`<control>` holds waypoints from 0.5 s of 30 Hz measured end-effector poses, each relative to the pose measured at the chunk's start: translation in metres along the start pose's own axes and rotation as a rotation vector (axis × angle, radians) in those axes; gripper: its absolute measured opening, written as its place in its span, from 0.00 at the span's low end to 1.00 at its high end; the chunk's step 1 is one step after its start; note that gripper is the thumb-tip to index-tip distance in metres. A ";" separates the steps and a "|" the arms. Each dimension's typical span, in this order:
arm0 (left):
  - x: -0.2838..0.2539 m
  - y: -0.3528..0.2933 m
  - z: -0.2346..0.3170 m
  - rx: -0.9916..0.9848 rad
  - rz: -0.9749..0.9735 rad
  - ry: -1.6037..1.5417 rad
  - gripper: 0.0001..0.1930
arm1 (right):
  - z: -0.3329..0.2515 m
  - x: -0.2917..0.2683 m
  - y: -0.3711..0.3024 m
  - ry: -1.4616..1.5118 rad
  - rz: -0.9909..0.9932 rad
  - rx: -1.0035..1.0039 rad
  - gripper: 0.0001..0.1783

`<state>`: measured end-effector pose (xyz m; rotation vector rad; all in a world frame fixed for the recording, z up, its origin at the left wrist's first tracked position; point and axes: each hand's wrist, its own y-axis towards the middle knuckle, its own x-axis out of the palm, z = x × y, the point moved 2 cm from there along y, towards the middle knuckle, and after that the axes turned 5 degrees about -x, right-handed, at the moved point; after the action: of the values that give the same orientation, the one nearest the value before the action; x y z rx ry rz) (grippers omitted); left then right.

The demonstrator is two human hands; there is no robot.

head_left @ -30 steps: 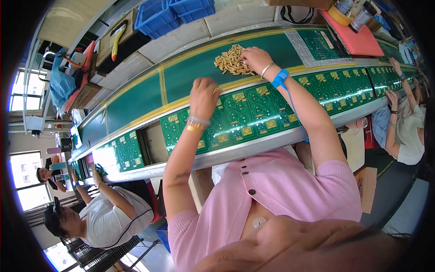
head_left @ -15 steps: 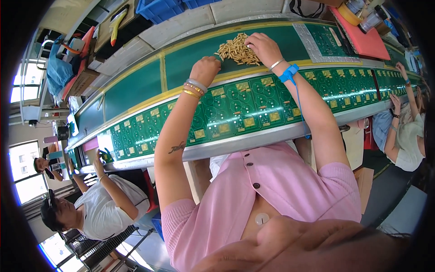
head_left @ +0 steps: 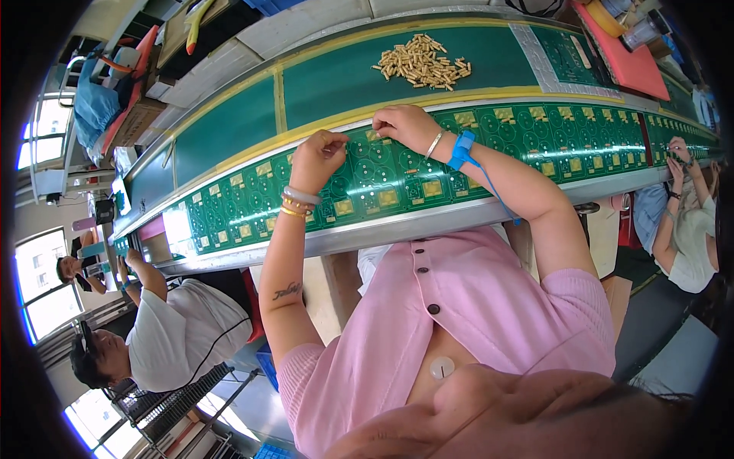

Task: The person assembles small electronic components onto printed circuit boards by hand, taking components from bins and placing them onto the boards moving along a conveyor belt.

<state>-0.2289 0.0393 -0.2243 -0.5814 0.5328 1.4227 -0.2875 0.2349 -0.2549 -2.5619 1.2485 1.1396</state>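
Observation:
My left hand (head_left: 318, 158) is over the row of green circuit boards (head_left: 440, 172), its fingers curled and the thumb pressed to them. Just to its right, my right hand (head_left: 405, 128) hangs over the boards' far edge with the fingertips bent down and pinched. Anything in either set of fingers is too small or too hidden to make out. Beyond both hands, a loose pile of small tan cylindrical parts (head_left: 424, 63) lies on the green work surface (head_left: 325, 86). A blue wrist strap (head_left: 463, 150) with a cord circles my right wrist.
The boards lie in a long line along a metal rail (head_left: 367, 236) nearest my body. At the far right stand a red-pink foam slab (head_left: 623, 52) and a bottle (head_left: 644, 30). Co-workers sit on the left (head_left: 183, 329) and right (head_left: 692, 237).
Both hands have drawn back from the tan pile toward me, over the boards. My right hand has left the pile and moved left, closer to my left hand.

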 end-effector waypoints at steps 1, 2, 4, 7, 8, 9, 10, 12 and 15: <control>0.000 -0.005 -0.002 -0.023 -0.023 -0.074 0.08 | 0.000 0.001 0.000 0.000 -0.002 0.000 0.06; 0.001 -0.008 -0.004 -0.046 -0.046 -0.148 0.08 | -0.001 0.002 0.000 0.018 -0.009 0.005 0.06; 0.005 -0.013 -0.012 -0.068 -0.068 -0.195 0.08 | -0.002 0.004 -0.001 0.037 -0.021 0.007 0.06; 0.012 -0.017 -0.018 -0.090 -0.093 -0.282 0.08 | -0.003 0.006 -0.001 0.027 -0.003 -0.011 0.06; 0.014 -0.018 -0.018 -0.091 -0.095 -0.322 0.07 | -0.003 0.006 0.000 0.011 0.004 -0.016 0.06; 0.014 -0.018 -0.017 -0.092 -0.096 -0.323 0.07 | -0.004 0.005 0.000 -0.005 0.012 -0.020 0.06; 0.014 -0.018 -0.016 -0.108 -0.095 -0.327 0.07 | -0.004 0.005 0.000 -0.005 0.011 -0.019 0.06; 0.014 -0.019 -0.016 -0.125 -0.093 -0.331 0.07 | -0.005 0.004 0.001 -0.018 -0.023 -0.009 0.06; 0.014 -0.020 -0.017 -0.130 -0.094 -0.334 0.08 | -0.006 0.004 0.000 -0.027 0.006 -0.036 0.06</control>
<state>-0.2080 0.0378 -0.2451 -0.4526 0.1471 1.4343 -0.2830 0.2303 -0.2531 -2.5613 1.2423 1.2041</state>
